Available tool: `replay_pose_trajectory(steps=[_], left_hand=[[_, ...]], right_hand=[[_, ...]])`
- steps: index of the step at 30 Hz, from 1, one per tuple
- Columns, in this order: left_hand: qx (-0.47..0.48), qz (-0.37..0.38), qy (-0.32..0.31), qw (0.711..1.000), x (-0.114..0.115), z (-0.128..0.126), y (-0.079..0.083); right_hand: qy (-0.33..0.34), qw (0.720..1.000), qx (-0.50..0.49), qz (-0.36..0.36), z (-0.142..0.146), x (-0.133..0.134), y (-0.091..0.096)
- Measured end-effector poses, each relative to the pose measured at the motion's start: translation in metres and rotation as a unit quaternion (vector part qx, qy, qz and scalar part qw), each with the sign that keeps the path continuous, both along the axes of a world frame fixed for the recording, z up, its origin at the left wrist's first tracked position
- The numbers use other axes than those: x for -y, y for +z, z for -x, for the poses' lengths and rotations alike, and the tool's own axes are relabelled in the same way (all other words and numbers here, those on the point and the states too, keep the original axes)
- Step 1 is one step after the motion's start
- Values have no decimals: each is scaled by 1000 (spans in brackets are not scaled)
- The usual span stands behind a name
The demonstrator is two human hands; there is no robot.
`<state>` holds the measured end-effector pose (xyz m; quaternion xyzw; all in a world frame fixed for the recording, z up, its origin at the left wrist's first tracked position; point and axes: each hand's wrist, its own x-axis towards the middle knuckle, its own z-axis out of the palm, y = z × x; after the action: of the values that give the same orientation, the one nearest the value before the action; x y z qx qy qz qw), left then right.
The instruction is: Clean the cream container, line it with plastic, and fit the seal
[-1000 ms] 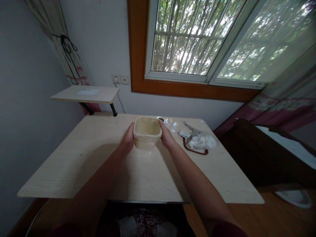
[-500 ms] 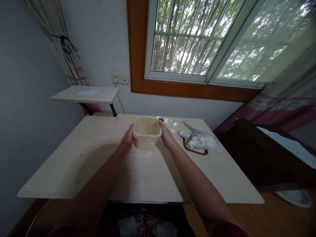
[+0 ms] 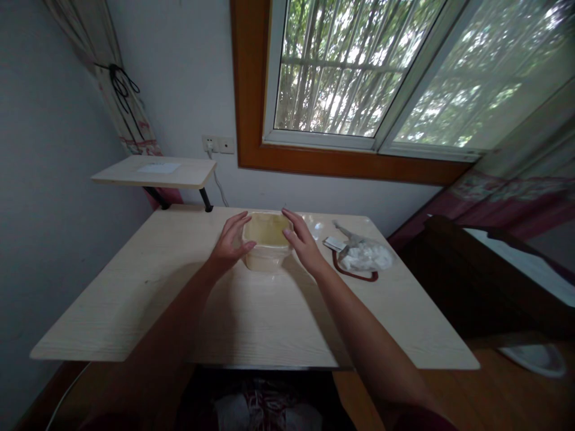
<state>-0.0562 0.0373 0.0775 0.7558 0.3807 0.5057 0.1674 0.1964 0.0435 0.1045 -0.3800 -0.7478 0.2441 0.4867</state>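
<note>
A cream square plastic container (image 3: 267,245) stands on the light wooden table (image 3: 157,287), near its far edge. My left hand (image 3: 230,245) hovers at the container's left side with fingers stretched out and apart, holding nothing. At the container's right side my right hand (image 3: 302,242) is also spread, fingers extended over the rim. Neither hand grips the container.
To the right lie a clear plastic bag with white contents (image 3: 366,254), a dark red ring-shaped lid (image 3: 354,273) and a clear lid (image 3: 314,226). A small raised shelf (image 3: 155,172) sits at the far left. A dark wooden bed frame (image 3: 471,269) borders the table's right.
Both hands have let go of the container's sides and lifted slightly, fingers now spread open. The container stays in place.
</note>
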Motion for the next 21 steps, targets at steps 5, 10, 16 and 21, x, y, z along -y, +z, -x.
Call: replay_pose_trajectory(steps=[5,10,16,21], left_hand=[[-12,-50,6,999,11,2,-1],[22,-6,10,1000,14,5,-17],[173,143,-11,974,7,8,-42],[281,250,-23,926,7,6,-38]], right_hand=[[15,995,89,-31,-3,5,0],[23,994,94,-42,-7,3,-5],[25,995,71,-59,-9,-2,-11],[21,995,72,-62,-10,-5,-15]])
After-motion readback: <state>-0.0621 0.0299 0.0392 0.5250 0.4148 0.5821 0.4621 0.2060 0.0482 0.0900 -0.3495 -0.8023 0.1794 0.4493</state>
